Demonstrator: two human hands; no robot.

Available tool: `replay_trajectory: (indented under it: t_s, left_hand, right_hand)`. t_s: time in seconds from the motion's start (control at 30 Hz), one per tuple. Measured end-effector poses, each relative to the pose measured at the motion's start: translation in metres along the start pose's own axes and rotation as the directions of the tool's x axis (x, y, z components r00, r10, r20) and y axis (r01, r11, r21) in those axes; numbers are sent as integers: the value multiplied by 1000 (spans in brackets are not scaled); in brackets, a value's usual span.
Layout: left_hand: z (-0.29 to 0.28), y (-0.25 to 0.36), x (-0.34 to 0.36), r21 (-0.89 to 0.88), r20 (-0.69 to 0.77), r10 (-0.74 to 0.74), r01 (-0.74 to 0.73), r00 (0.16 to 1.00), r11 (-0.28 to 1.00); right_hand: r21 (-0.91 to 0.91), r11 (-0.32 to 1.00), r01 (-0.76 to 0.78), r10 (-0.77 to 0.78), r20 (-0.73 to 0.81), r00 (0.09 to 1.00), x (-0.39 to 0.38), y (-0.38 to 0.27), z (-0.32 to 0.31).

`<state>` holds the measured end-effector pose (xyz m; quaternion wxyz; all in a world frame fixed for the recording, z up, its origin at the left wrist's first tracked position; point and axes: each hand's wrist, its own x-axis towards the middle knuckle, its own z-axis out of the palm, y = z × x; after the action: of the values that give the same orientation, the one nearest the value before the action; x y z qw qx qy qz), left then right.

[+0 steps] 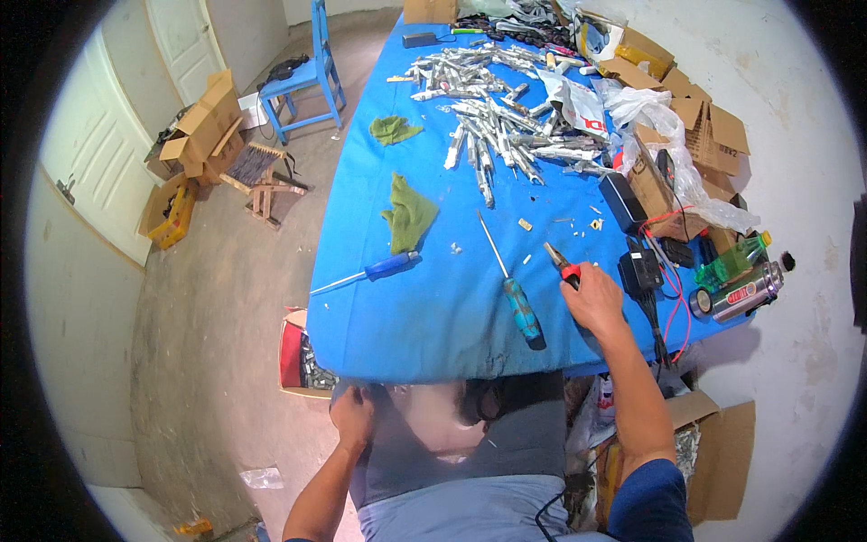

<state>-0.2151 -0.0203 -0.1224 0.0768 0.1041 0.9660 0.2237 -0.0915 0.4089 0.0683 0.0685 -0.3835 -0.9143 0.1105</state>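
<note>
My right hand (598, 298) is closed around red-handled pliers (562, 260), their metal jaws pointing up and left over the blue tablecloth (379, 334). Left of the pliers lies a teal-handled screwdriver (519, 305), its shaft aimed away from me. Farther left rests a blue-handled screwdriver (388, 266). Curled up by my left knee at the table's front edge is my left hand (352, 415); whatever it may hold is hidden. Small pale scraps (525, 224) are scattered just beyond the pliers. A heap of slim silvery metal pieces (492, 126) covers the table's far part.
Green cloths (411, 215) lie at the left. Black power adapters (639, 271) with cables, a green bottle (736, 260) and a steel flask (750, 291) crowd the right edge. Below the table's left corner stands a box of metal parts (314, 370). A blue chair (302, 83) stands beyond.
</note>
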Motion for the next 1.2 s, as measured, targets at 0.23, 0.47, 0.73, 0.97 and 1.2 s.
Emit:
replay_trajectory:
  t_s: [0.23, 0.47, 0.73, 0.97, 1.2]
  left_hand:
    - [5, -4, 5, 13, 54, 53, -54, 997, 998]
    - [9, -3, 9, 22, 47, 61, -62, 997, 998]
    - [5, 4, 11, 19, 63, 74, -75, 995, 997]
    - [9, -12, 8, 57, 73, 81, -85, 994, 995]
    - [-9, -2, 6, 89, 38, -9, 5, 999, 996]
  right_hand:
    - [-74, 995, 60, -70, -136, 988, 14, -4, 19]
    - [-68, 992, 109, -118, -160, 980, 34, -10, 7]
    - [248, 916, 316, -221, -345, 912, 147, -12, 41]
    - [247, 962, 113, -53, -237, 970, 201, -44, 52]
    - [135, 990, -44, 77, -245, 966, 226, -52, 58]
